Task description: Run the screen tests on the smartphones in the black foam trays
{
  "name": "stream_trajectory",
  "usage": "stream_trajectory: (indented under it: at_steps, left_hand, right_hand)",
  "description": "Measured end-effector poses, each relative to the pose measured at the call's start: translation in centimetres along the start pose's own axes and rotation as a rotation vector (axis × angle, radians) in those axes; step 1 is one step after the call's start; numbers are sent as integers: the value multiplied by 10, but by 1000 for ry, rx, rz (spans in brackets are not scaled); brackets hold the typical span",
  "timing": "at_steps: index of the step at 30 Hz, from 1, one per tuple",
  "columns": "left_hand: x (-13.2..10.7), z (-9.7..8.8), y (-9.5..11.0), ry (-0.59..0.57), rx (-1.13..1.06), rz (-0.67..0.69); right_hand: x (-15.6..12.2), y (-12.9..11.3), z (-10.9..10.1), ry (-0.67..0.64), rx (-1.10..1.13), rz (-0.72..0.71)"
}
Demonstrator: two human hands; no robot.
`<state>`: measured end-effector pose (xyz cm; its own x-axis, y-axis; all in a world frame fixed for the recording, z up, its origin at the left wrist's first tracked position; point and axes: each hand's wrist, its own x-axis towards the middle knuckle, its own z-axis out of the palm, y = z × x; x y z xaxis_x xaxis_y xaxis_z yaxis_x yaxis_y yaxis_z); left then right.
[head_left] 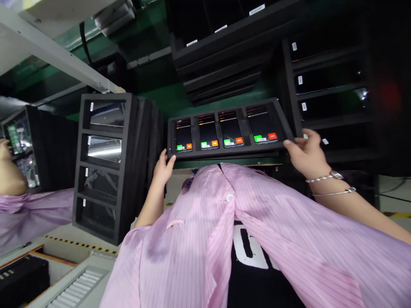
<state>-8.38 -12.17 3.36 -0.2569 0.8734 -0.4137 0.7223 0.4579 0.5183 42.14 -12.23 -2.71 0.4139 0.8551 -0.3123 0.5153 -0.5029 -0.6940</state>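
Foam racks behind, left hand, right hand holding phone tray

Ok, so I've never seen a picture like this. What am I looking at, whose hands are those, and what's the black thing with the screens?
It's one picture from a camera on a person's head, looking down over their own pink coat. There's no machine, just bare hands. The left hand and the braceleted right hand hold a black foam tray by its ends. Four phones with lit screens sit in its slots. A black foam rack stands to the left, and a co-worker's hand shows at the far left.
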Motion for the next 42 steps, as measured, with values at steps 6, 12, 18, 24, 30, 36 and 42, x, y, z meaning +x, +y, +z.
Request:
stream_trajectory:
  at_steps: [6,12,18,24,30,36,42]
  left_hand:
    - [-5,52,-11,-44,286,127]
    - [-1,70,-8,34,357,163]
    - [2,91,20,-45,359,460]
    - [7,115,36,-110,374,522]
    - [6,109,31,-89,370,496]
    - [13,107,33,-62,333,468]
    - [28,105,42,-44,332,485]
  right_hand:
    - [-32,-14,47,-224,-309,-641]
    - [-29,-46,98,-504,-326,-929]
    - [-23,-52,113,-521,-412,-939]
    - [-20,-27,83,-284,-397,-781]
    - [-13,-6,64,-222,-410,-664]
    - [-11,-44,88,-287,-342,-758]
    - [-7,-69,118,-398,-374,-860]
